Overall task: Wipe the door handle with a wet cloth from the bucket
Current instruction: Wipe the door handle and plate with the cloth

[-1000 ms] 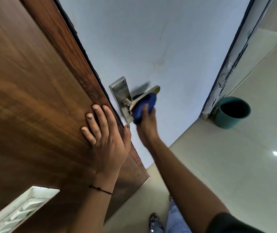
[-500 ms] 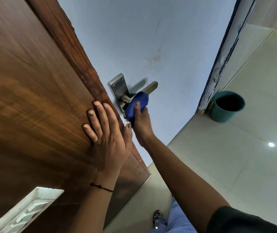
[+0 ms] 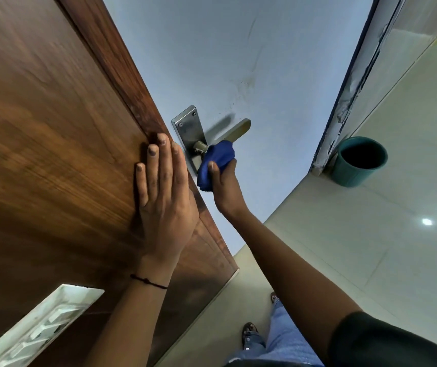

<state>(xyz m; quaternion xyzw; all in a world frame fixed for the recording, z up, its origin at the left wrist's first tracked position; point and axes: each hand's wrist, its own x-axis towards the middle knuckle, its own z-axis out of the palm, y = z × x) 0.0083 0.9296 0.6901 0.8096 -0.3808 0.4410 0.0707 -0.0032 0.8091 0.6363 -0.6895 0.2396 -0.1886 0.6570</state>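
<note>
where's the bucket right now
The teal bucket stands on the tiled floor at the right of the head view, against the foot of the door frame, well apart from the right hand and blue cloth.

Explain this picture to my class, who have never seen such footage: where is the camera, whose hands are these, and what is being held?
The camera sits on a person's head, looking forward and down, so its wide lens bends the lines. There is no machine, only two bare hands. The left hand lies flat and open against the brown wooden door, apparently steadying it. The right hand grips a bunched blue cloth pressed against the base of the metal door handle, beside its plate. A green bucket stands on the pale tiled floor by the door frame. Whether the cloth is wet cannot be seen.
</note>
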